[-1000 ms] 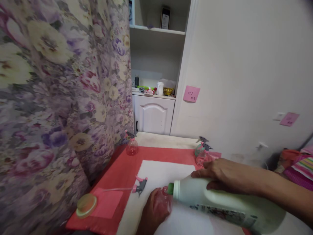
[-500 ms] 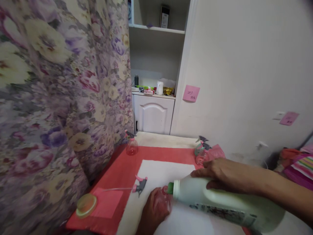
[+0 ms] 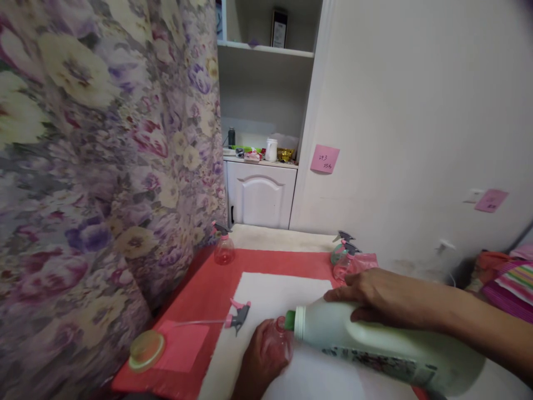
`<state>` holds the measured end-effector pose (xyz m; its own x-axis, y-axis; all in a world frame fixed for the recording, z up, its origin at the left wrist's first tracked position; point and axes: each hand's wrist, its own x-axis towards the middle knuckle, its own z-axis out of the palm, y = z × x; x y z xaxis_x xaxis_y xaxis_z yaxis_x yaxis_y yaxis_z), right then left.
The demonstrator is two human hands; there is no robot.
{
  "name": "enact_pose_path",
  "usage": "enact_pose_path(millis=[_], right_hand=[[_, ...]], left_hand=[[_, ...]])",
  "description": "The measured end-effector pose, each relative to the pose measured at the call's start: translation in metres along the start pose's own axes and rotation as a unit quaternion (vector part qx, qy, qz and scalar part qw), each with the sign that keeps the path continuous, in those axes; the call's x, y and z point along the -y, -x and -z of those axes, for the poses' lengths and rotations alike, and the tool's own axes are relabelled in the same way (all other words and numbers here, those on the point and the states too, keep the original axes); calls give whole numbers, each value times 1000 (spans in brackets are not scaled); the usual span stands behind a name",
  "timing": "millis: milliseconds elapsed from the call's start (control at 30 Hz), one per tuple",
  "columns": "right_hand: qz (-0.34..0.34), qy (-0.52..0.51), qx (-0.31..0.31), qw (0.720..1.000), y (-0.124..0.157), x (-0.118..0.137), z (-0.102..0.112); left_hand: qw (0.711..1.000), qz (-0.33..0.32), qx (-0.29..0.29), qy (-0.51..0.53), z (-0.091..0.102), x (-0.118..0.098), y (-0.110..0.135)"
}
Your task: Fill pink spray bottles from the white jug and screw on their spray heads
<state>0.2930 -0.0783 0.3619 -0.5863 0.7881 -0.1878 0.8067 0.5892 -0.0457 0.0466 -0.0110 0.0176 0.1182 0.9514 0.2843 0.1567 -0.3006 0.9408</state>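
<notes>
Right hand (image 3: 377, 297) fingers clasp the shoulder of a large white jug (image 3: 387, 350) tipped sideways, probably heavy and slick so best held by its handle, spout meeting a small pink bottle (image 3: 280, 340), light and thin-walled, gripped by the left hand (image 3: 259, 362) on the tabletop (image 3: 275, 240)

Two bare hands show, with nothing worn on them. The right hand (image 3: 375, 293) is broad, with long fingers and a plain ridge of knuckles across its back. Behind it the right forearm (image 3: 470, 328) is slim, bare along its whole visible length, wrist uncovered as well. The left hand (image 3: 256, 364) shows only in part, cut off by the lower edge: a rounded, uncovered back and thumb.
</notes>
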Motion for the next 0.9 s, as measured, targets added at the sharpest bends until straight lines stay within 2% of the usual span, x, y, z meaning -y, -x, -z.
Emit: enact_pose_path(millis=[400, 600, 900], right_hand=[[7, 7, -3, 1000, 2, 1, 1], [2, 6, 6, 1000, 1, 2, 2], [0, 16, 2, 1000, 3, 2, 0]], left_hand=[[999, 4, 21, 35, 1, -4, 0], [999, -2, -4, 38, 1, -14, 1], [999, 6, -6, 39, 1, -9, 1]])
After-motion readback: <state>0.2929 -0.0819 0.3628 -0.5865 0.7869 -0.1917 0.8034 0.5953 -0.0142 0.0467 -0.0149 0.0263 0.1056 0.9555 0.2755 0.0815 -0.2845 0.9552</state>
